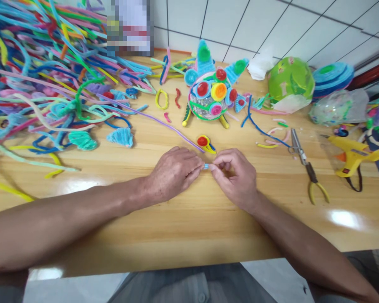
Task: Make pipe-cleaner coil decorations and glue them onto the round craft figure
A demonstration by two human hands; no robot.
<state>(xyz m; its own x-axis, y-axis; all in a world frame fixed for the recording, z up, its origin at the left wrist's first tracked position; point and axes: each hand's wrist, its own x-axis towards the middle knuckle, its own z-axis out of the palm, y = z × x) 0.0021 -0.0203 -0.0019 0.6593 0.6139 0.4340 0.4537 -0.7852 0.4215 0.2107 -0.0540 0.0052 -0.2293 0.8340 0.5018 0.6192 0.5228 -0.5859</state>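
Pinching: small light-blue pipe-cleaner piece (206,166) gripped at its ends by left hand (176,173) and right hand (237,179) | piece held just above or on wooden table (177,227), unclear which | red-and-yellow pipe-cleaner coil (203,142) placed just beyond | eared pipe-cleaner figure (208,94) stood behind

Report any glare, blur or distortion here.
Head view: white glare spots on the table, at right, left and lower left; the wall's tile lines slant and fan out; a patch at upper left is pixelated; the small blue piece between the fingers looks soft.
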